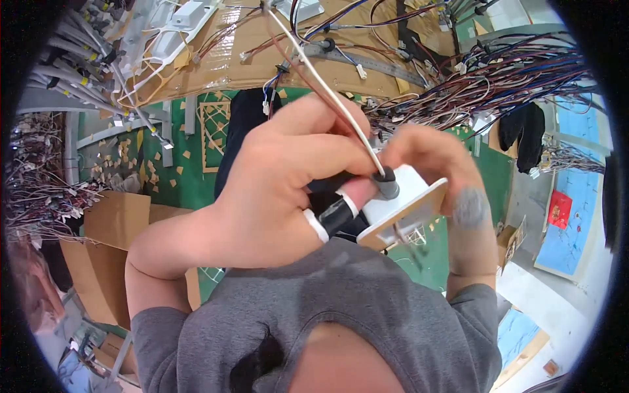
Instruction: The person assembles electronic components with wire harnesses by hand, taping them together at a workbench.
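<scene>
Above my lap, my left hand (288, 164) is closed with its fingers pinching a white and a brown wire (334, 98) close to a grey cable grommet (388, 186). Black and white tape wraps its thumb. The grommet sits at the side of a white plastic housing (411, 186) with a flat plate along one edge. My right hand (440, 157) curls around the housing's far side and grips it; some of its fingers are hidden behind it. Blurred thin prongs or wire ends (409, 245) show below the plate.
Ahead, a cardboard-covered bench (216, 69) carries loose wires, a metal ruler (367, 64) and a white frame part (187, 19). A thick bundle of wires (485, 85) hangs at the right. Grey cables (82, 52) hang at the left, above an open cardboard box (108, 229).
</scene>
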`<control>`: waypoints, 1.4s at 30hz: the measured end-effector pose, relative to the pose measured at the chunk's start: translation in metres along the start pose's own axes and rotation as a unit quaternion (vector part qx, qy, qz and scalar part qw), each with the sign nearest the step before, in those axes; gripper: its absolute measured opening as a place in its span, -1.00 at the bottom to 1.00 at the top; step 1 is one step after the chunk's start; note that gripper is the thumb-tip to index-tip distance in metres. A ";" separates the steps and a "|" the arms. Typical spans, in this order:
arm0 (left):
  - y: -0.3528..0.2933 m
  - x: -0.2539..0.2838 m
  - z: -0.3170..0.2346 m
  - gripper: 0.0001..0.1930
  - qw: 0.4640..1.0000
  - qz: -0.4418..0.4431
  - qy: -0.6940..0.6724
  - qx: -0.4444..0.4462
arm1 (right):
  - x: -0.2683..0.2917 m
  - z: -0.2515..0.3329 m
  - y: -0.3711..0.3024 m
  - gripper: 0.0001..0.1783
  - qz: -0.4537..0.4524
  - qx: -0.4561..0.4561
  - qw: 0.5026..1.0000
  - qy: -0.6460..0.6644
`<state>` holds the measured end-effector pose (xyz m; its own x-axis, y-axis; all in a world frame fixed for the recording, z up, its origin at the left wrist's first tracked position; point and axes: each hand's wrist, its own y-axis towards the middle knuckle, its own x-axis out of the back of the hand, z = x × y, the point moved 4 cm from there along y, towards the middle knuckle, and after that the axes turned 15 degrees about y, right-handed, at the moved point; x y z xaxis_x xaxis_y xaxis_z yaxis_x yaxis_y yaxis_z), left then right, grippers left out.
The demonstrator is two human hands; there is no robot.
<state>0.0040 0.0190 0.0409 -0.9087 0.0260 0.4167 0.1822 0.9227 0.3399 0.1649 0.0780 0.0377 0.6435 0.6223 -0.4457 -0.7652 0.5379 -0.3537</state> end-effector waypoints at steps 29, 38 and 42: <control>-0.003 0.003 0.009 -0.86 0.982 0.116 -0.059 0.137 | -0.005 -0.009 -0.003 -0.37 0.023 0.015 0.997 -0.067; -0.002 -0.002 0.012 -0.80 0.981 0.102 0.062 0.156 | -0.008 -0.007 0.001 -0.41 -0.008 0.282 0.889 -0.361; 0.000 -0.010 0.019 -0.78 0.976 0.082 0.058 0.195 | -0.011 -0.017 -0.004 -0.40 -0.067 0.363 0.800 -0.473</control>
<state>0.0064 0.0265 0.0206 -0.8268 0.1629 0.5383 0.1450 0.9865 -0.0758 0.1607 0.0592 0.0307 0.7089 0.4986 0.4989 -0.6956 0.6113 0.3775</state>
